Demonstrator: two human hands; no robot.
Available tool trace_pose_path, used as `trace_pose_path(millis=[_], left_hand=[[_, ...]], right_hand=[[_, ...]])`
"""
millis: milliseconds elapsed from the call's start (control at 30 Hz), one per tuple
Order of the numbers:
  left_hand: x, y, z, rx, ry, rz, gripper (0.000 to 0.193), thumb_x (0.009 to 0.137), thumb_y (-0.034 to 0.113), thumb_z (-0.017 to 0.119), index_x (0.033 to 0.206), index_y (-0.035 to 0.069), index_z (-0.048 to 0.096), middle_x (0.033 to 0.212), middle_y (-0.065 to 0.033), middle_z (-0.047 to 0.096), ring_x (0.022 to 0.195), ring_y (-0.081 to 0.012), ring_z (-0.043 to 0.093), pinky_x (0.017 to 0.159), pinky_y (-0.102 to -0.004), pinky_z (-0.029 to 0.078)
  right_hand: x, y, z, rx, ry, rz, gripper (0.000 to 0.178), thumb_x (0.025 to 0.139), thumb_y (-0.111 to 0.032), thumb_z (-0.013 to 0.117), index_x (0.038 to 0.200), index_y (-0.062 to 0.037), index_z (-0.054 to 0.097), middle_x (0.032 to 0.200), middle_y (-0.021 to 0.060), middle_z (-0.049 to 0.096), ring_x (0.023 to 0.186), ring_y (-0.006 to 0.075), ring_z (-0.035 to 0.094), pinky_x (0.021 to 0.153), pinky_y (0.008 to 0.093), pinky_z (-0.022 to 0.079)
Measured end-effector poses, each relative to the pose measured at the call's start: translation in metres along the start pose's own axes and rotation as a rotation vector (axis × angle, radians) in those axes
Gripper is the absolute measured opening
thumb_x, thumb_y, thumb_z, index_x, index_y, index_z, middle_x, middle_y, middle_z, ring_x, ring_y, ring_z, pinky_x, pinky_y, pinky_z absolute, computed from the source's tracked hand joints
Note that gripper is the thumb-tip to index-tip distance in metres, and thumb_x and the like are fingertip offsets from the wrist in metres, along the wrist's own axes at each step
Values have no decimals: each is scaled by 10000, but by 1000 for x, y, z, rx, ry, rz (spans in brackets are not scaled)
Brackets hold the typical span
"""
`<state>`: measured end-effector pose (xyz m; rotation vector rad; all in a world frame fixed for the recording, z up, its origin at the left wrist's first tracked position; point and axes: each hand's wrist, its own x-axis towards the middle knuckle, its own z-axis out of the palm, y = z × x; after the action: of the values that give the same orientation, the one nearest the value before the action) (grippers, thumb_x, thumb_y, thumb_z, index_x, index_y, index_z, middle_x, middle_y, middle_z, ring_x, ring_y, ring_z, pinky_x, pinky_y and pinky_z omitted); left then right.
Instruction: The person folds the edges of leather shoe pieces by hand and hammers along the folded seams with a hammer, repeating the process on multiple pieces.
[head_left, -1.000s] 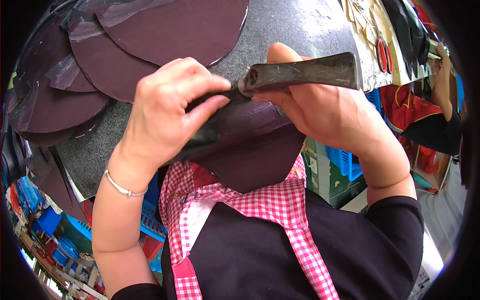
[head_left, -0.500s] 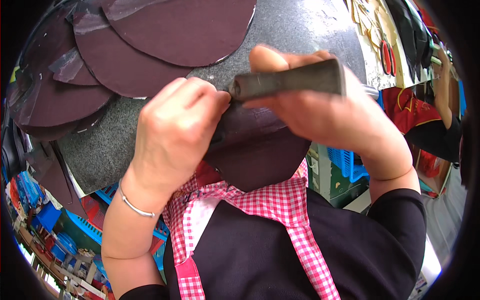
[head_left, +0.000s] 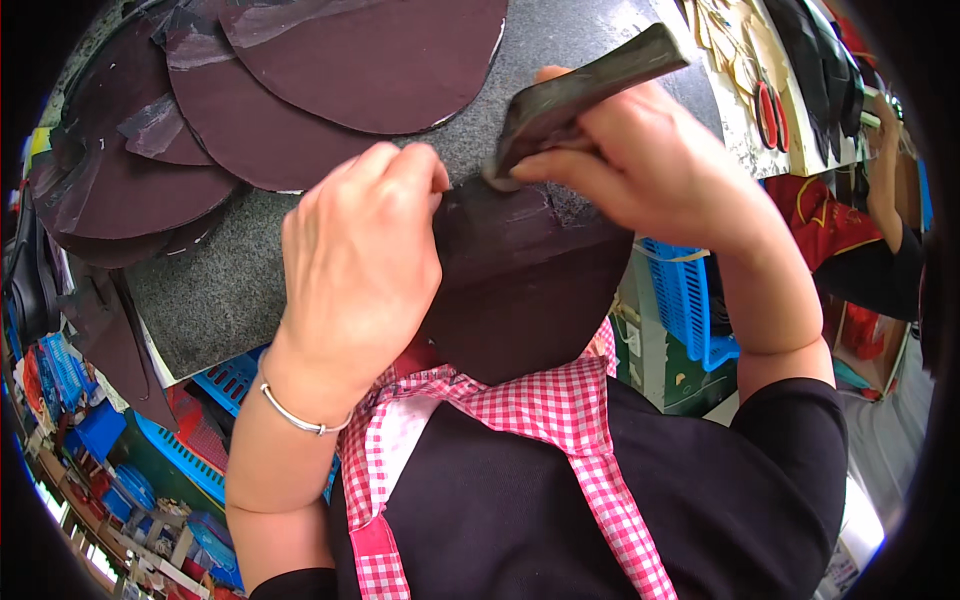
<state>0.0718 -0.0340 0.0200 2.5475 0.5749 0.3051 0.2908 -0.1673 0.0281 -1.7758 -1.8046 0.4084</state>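
Note:
A dark maroon leather piece [head_left: 530,310] with a rounded lower edge lies at the near edge of the stone slab, hanging down toward my apron. My left hand [head_left: 365,240] has its fingers curled closed at the piece's upper left edge; the fingertips are partly hidden. Wrapped round a dark metal hammer [head_left: 585,90] is my right hand [head_left: 655,165]. The hammer's round face rests on or just above the leather's top edge, and its flared end points up to the right. Its handle is hidden by my hand.
Several similar maroon pieces [head_left: 350,70] overlap at the far left of the grey stone slab [head_left: 220,300]. Red-handled scissors [head_left: 770,115] lie at the far right. Blue plastic baskets [head_left: 685,300] stand below the slab. Another person's arm [head_left: 885,180] shows at the right.
The hammer has tilted, its flared end rising up and its round face shifting slightly right. My left hand has shifted slightly, and more of the leather's upper part shows between my hands.

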Motion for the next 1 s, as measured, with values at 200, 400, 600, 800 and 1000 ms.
trace_pose_path(millis=[200,400,600,800,1000], left_hand=[[54,-9,17,30,-43,469,100,922,-19,730,991,23,672,919,-148,689,901,-381,691,811,-490,563],[66,-30,16,-188,-80,505,140,848,56,866,972,44,802,903,-77,754,840,-262,683,760,-379,556],[48,-11,14,85,52,481,161,787,95,902,928,96,823,902,-1,755,865,-238,687,743,-382,585],[29,-6,20,194,182,362,196,756,122,916,929,104,825,882,26,721,851,-206,662,710,-365,568],[25,-5,29,101,224,341,160,766,114,898,900,123,812,850,48,690,793,-181,647,684,-347,560]], right_hand=[[-24,-11,-29,-131,-48,109,204,1024,-198,779,1072,0,761,981,171,756,917,393,741,784,449,560],[-33,-15,-21,-156,-74,214,207,1040,-200,758,1144,-43,675,905,158,756,844,380,745,731,461,555],[-13,-25,-25,-288,-216,233,237,1052,-265,759,1134,-56,684,963,129,759,817,343,741,714,438,554],[-19,-22,-12,-339,-63,139,290,1053,-281,765,1169,-38,658,971,114,721,798,318,720,698,422,559],[-11,-14,-16,-195,-13,120,292,984,-213,785,1136,7,668,711,186,689,719,417,748,631,509,589]])
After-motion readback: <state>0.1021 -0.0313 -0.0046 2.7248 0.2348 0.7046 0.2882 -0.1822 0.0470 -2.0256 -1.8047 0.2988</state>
